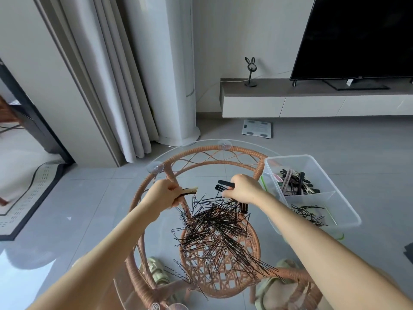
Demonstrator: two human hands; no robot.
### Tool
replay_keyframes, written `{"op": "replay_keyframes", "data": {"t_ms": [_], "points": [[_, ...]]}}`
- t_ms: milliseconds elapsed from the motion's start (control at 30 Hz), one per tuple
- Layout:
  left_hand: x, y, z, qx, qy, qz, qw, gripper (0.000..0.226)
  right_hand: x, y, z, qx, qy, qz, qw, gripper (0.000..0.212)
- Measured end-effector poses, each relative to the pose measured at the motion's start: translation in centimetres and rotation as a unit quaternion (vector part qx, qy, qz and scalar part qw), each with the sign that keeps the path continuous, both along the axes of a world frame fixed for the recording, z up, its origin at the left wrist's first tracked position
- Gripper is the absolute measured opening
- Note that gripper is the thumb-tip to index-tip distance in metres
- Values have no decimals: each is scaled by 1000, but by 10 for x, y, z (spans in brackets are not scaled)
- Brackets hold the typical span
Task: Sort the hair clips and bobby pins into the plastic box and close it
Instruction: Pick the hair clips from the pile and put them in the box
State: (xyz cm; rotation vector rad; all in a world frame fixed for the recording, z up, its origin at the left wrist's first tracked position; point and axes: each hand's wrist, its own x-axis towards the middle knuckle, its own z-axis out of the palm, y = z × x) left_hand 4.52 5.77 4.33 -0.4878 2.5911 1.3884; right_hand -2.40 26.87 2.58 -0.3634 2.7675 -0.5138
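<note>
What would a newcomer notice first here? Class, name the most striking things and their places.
A tangled heap of black bobby pins on the glass table strikes first. Just beyond it, the left hand grips a beige clip, the right hand black clips. At right stands the clear plastic box, partly filled.

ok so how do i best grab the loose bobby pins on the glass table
Probably pinch a bunch at the dense middle of the bobby pins, coming straight down from above: they lie flat and tangled on the glass table.
</note>
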Motion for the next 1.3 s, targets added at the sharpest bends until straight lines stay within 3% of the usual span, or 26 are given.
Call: {"op": "replay_keyframes", "data": {"t_ms": [100,233,300,400,467,600,733,833,900,1000,1067,1167,1300], "points": [[2,0,2,36,15,17,999,31,3,5,3,-46,-6,6,999,37],[2,3,7,71,35,29,996,36,16,13,13,-202,-19,-26,979,35],[0,7,14,92,52,27,994,35,23,22,24,-272,-27,-66,960,32],[-10,27,28,105,83,10,991,33,30,48,43,-407,-38,-127,904,23],[-19,49,39,116,104,-12,988,29,33,71,53,-435,3,-162,886,17],[-45,124,59,56,160,-116,979,31,25,131,61,-258,155,-220,928,19],[-70,191,67,-62,160,-230,958,34,9,154,58,-93,156,-199,963,9],[-87,214,64,-161,120,-280,939,28,2,155,55,19,139,-148,979,24],[-92,211,64,-207,119,-298,924,30,0,153,54,41,127,-136,982,33],[-89,185,65,-203,167,-267,927,29,9,141,58,75,216,-130,965,28],[-85,158,61,-228,174,-235,929,28,22,124,60,10,278,-102,955,22],[-72,118,47,-274,103,-240,926,25,42,88,53,-55,286,43,956,27],[-39,73,22,-274,40,-271,922,21,45,51,29,75,239,188,950,48]]}}
